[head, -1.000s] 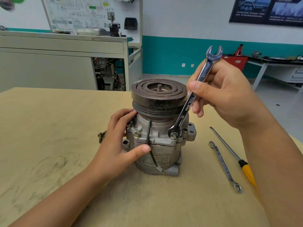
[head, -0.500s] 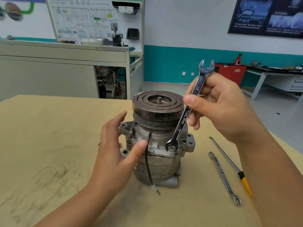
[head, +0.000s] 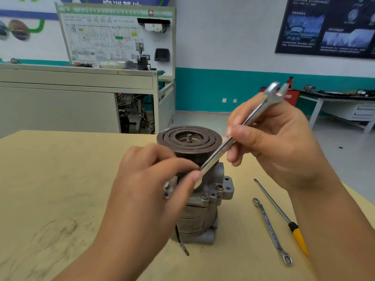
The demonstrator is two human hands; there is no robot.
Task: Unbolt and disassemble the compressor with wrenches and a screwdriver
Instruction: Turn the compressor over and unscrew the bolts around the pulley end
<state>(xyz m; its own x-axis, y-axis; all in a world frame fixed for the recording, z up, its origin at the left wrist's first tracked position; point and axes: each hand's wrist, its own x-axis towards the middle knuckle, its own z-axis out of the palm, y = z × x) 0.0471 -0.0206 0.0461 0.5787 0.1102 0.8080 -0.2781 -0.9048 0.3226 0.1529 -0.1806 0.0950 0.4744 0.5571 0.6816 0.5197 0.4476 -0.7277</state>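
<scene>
The compressor (head: 203,216) is stood upright near the middle of the desk (head: 60,179), with its slotted clutch plate (head: 172,138) uppermost. A combination wrench (head: 216,156) is held slantwise across the front of it and is seated on no bolt. The shank is pinched between the thumb and curled fingers of the right hand (head: 280,147), with the open end pointing up and to the right. The lower end is nipped between the thumb and fingertips of the left hand (head: 150,185). Both grips are closed on the tool alone. A ring spanner (head: 269,228) and a yellow-handled screwdriver (head: 278,211) are laid side by side on the desk to the right of the compressor, untouched. The housing is steadied by neither hand (both are taken up with the wrench), so it could be twisted or tipped on the smooth desk if a hard pull is made on one of the flange bolts (head: 205,196). A half-seated wrench could also slip and round the hex. The wrench's lower end is covered by the left fingers, so its form cannot be told. The housing's left side is hidden behind that hand, so the remaining bolts cannot be counted. Whether the shank touches the plate cannot be judged. The left hand is blurred, and both forearms are cut off by the frame edge.
</scene>
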